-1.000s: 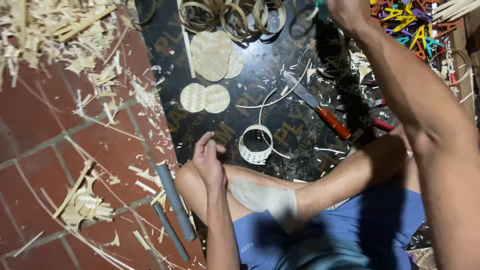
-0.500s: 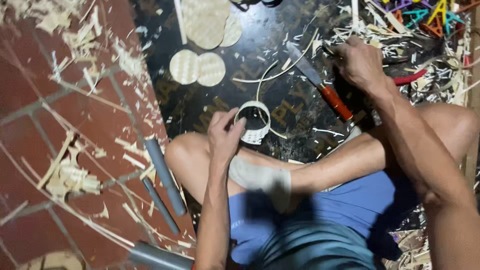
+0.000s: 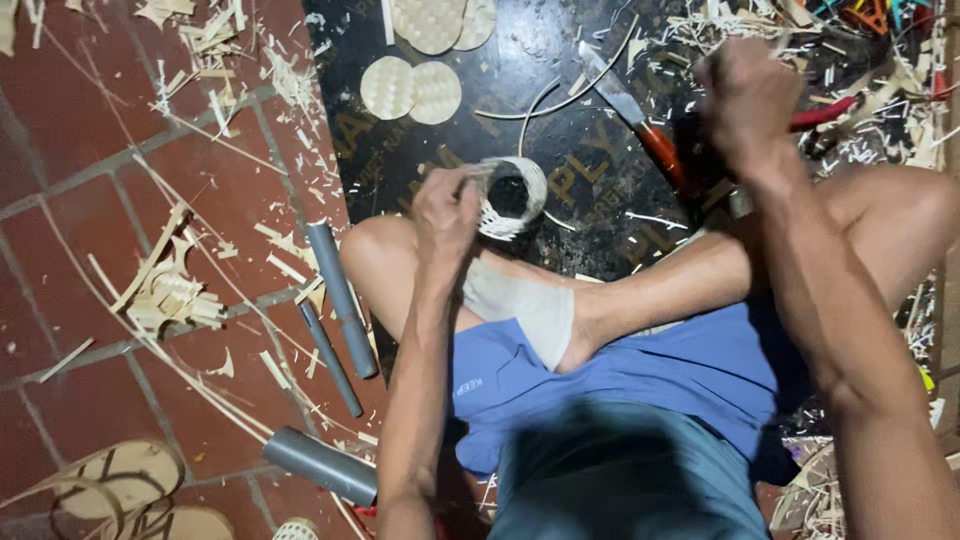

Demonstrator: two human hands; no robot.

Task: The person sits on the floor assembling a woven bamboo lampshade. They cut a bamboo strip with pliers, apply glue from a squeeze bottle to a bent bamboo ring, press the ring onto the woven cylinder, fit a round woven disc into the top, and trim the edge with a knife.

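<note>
My left hand grips a small woven bamboo ring, holding it tilted just above my crossed legs and the dark board. My right hand is blurred, with the fingers curled into a fist above my right knee. I cannot make out whether anything is in it. A knife with a grey blade and orange handle lies on the board just left of that hand. A red-handled tool lies just beyond it.
Flat woven discs lie on the far part of the board. Grey pipe pieces rest on the red tile floor to my left, among bamboo strips and shavings. Woven hoops sit at bottom left.
My left hand reached to the woven ring on the board, took hold of it and lifted it. My right hand came down from the far clutter to beside the knife.
</note>
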